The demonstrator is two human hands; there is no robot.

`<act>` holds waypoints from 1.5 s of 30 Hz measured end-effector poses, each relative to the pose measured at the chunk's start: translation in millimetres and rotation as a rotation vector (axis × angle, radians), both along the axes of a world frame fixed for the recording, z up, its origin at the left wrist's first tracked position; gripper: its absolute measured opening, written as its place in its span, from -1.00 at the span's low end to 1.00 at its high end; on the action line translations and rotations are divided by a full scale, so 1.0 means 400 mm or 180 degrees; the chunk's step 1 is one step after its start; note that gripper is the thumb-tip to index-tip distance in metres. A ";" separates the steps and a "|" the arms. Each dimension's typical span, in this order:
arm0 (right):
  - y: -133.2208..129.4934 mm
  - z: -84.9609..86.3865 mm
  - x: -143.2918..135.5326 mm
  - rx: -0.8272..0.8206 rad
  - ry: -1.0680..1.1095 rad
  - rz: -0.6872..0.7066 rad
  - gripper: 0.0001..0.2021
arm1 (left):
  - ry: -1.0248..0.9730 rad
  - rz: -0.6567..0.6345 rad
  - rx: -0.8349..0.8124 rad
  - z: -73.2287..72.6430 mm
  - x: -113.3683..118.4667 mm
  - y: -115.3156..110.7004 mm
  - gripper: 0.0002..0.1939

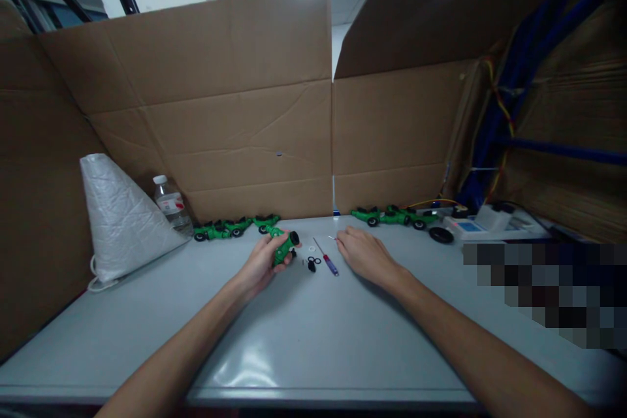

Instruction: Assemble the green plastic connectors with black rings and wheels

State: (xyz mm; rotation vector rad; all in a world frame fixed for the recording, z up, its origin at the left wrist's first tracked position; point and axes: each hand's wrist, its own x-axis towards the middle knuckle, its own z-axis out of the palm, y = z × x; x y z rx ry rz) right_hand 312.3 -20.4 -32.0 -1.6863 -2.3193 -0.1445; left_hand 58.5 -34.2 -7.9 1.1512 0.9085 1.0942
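My left hand [262, 262] is wrapped round a green toy car [283, 249] with black wheels, tilted above the table. To its right lie small loose parts: black rings [314, 260], a black piece [311, 267] and a pale ring [312, 249]. A screwdriver [330, 264] with a purple-red handle rests beside them, its shaft pointing away. My right hand [365, 253] is low at the tabletop, right of the screwdriver, fingers curled together. A thin metal piece [332, 238] sticks out at its fingertips, too small to identify.
Green toy cars stand along the back, at left [220, 229] and right [394, 215]. A white bag [127, 222] and a bottle [171, 204] are at left. A black ring [441, 234] and a power strip [482, 225] lie at right. Cardboard walls [245, 111] enclose the table [304, 346].
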 end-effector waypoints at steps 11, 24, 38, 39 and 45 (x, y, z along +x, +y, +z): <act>-0.002 -0.026 0.007 -0.0340 -0.0046 -0.0286 -0.76 | -0.0220 -0.1061 -0.0383 0.000 -0.031 -0.007 -0.44; -0.054 0.018 -0.048 0.0412 0.1513 0.1194 -0.73 | 0.0474 -0.0505 0.0534 -0.023 0.011 -0.017 -0.38; -0.085 -0.009 -0.098 0.0944 0.1618 0.1946 -0.88 | 0.0645 -0.0808 0.0646 -0.029 0.021 -0.021 -0.42; -0.086 -0.005 -0.097 0.1000 0.1598 0.2051 -0.83 | 0.0570 -0.0771 0.0614 -0.032 0.022 -0.020 -0.43; -0.100 0.010 -0.103 0.0706 0.2471 0.1868 -0.80 | 0.0791 -0.0408 0.0777 -0.043 0.032 -0.016 -0.44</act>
